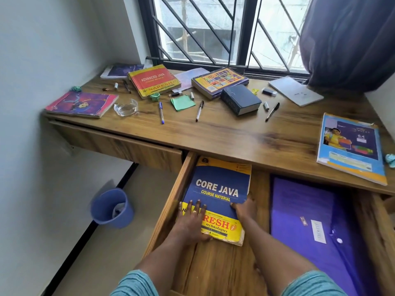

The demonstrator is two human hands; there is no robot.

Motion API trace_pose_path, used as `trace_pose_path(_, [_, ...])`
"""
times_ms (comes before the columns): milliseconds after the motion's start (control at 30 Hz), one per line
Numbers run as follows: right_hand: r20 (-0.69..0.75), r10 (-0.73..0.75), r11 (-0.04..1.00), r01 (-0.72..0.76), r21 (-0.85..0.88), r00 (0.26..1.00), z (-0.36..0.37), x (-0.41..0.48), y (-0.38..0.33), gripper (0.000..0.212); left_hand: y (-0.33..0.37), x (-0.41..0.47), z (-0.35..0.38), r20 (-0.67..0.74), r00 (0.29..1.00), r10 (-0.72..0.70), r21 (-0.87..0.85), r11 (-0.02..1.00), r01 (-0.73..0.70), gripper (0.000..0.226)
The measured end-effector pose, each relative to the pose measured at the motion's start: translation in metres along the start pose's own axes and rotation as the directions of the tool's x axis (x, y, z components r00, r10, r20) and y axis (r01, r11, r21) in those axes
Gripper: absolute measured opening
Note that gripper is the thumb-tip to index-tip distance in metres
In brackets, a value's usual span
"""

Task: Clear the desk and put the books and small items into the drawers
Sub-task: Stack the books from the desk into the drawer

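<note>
Both forearms reach down into the open wooden drawer under the tabletop. Left hand lies flat, palm down, fingers straight and spread on the lower-left cover of the Core Java book; ring on one finger. Right hand grips the book's right edge, thumb on the cover, fingers curled round the side. The book is a thick paperback, glossy blue and yellow with a worn corner. It lies flat in the drawer's left part, top end under the tabletop edge.

Left to right otherwise:
- round blue plastic bin on the floor
- on the wood-grain tabletop: pink paperback, clear glass dish, red-and-yellow Advanced Java book, green sticky notes, thick dark hardback
- flat purple folder in the drawer's right part
- light-blue workbook at the tabletop's right end
</note>
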State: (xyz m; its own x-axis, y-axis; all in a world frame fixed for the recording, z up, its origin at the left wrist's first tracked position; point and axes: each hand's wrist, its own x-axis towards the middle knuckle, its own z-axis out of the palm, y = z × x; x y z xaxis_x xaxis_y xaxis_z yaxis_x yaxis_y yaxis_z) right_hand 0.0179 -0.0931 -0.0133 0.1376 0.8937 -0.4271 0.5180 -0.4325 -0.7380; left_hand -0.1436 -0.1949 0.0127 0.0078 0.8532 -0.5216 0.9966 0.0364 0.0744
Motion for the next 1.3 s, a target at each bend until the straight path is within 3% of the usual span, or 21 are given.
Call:
trace_pose_path(233, [0.141, 0.013, 0.94, 0.036, -0.34, 0.99, -0.019, 0.001, -0.007, 0.065, 0.005, -0.011, -0.001, 0.004, 0.997, -0.076, -0.011, 0.997, 0.076, 0.095])
trace_pose_path(333, [0.187, 0.003, 0.905, 0.076, -0.418, 0.982, -0.018, -0.007, -0.012, 0.08, 0.015, -0.017, -0.004, 0.033, 0.992, -0.126, 0.001, 0.992, 0.126, 0.095])
trace_pose_path(433, [0.22, -0.02, 0.878, 0.123, -0.462, 0.975, -0.016, -0.023, -0.015, 0.08, 0.023, -0.023, -0.009, 0.054, 0.987, -0.153, -0.004, 0.988, 0.154, 0.096])
trace_pose_path(633, [0.358, -0.116, 0.75, 0.318, -0.58, 0.927, -0.014, -0.056, -0.019, 0.066, 0.036, -0.055, -0.033, -0.107, 0.984, -0.142, -0.073, 0.988, 0.135, 0.059])
trace_pose_path(800, [0.428, -0.291, 0.679, 0.5, -0.538, 0.856, 0.0, -0.091, -0.049, 0.056, 0.021, -0.076, -0.049, -0.362, 0.913, -0.187, -0.112, 0.981, 0.156, 0.047])
trace_pose_path(1000, [0.321, -0.557, 0.673, 0.643, -0.366, 0.766, 0.027, -0.128, -0.103, 0.035, -0.031, -0.078, -0.06, -0.455, 0.86, -0.23, -0.194, 0.968, 0.156, 0.043])
trace_pose_path(1200, [0.195, -0.625, 0.684, 0.651, -0.33, 0.756, 0.104, -0.151, -0.166, 0.028, -0.134, -0.084, -0.09, -0.48, 0.849, -0.219, -0.228, 0.966, 0.121, 0.041])
trace_pose_path(1300, [0.152, -0.595, 0.722, 0.608, -0.328, 0.789, 0.152, -0.162, -0.197, 0.028, -0.193, -0.084, -0.102, -0.485, 0.851, -0.201, -0.228, 0.969, 0.099, 0.04])
